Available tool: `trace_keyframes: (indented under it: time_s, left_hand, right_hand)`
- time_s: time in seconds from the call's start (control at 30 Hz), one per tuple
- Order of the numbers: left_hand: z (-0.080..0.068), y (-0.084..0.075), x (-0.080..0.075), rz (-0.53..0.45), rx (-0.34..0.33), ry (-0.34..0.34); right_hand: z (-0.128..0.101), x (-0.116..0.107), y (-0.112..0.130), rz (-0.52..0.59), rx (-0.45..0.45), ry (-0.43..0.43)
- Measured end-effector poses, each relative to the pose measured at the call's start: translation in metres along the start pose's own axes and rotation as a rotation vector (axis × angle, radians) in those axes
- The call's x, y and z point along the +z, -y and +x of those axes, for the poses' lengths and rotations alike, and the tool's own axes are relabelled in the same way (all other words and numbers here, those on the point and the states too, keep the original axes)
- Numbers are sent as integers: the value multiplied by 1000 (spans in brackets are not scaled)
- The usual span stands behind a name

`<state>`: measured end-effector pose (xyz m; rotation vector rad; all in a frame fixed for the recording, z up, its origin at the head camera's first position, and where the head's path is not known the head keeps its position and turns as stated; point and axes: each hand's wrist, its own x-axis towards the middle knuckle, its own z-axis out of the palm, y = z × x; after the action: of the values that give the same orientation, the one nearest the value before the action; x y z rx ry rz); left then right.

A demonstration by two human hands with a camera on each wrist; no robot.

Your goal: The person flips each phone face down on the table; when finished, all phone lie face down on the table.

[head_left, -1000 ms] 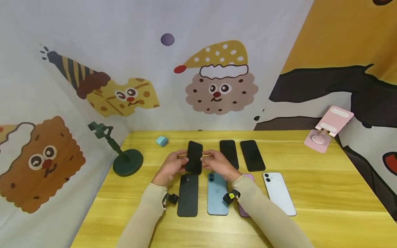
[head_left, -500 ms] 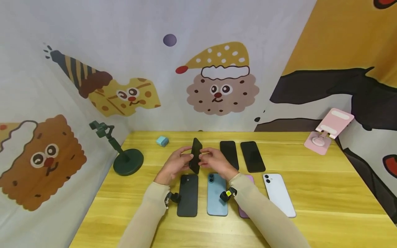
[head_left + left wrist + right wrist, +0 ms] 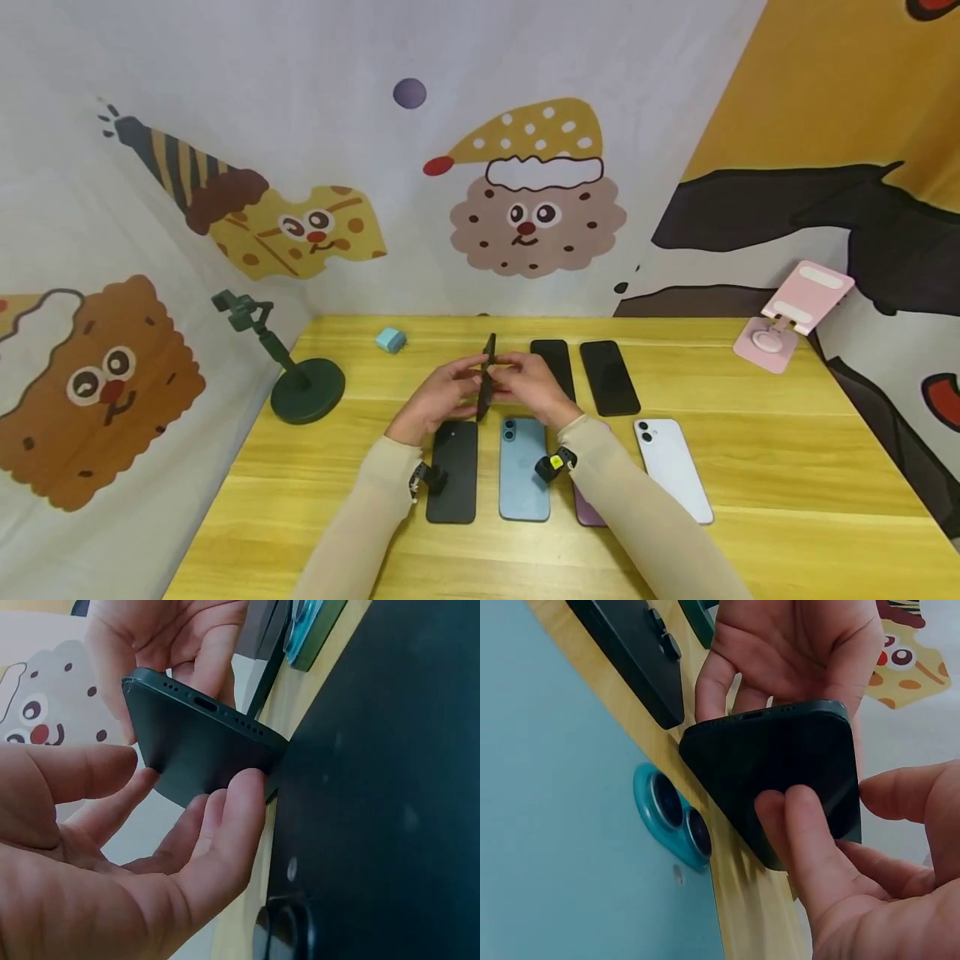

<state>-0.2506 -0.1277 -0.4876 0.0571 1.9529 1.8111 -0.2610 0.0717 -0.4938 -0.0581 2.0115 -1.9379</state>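
Both hands hold 1 black phone (image 3: 487,379) on edge above the wooden table (image 3: 787,467). The left hand (image 3: 438,398) and right hand (image 3: 534,385) pinch its faces, fingers curled against it, over the black (image 3: 453,475) and blue (image 3: 523,471) phones.

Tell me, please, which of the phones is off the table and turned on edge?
The black phone gripped between the left hand and right hand, above the near row; all the others lie flat on the table.
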Motion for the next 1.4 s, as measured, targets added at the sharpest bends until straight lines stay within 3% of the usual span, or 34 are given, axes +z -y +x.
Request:
trace_keyframes:
  time_s: [0.23,0.4,0.63,0.83,1.13,1.4]
  left_hand:
    - [-2,-2,3,78,-4,5]
    - [-2,1,0,64,-2,-19]
    - [3,4,-7,40,6,-127]
    - [5,8,-12,14,-13,-107]
    - [8,8,-15,73,-11,-148]
    - [9,4,-14,181,-27,-174]
  right_hand:
    - [2,-1,-3,11,19,-30]
    - [2,-6,-7,8,36,-61]
    - [3,-9,-2,47,20,-67]
    - [5,-10,-5,74,33,-20]
    - [9,-16,-6,-45,-8,-36]
    - [14,-18,-14,-164,28,-40]
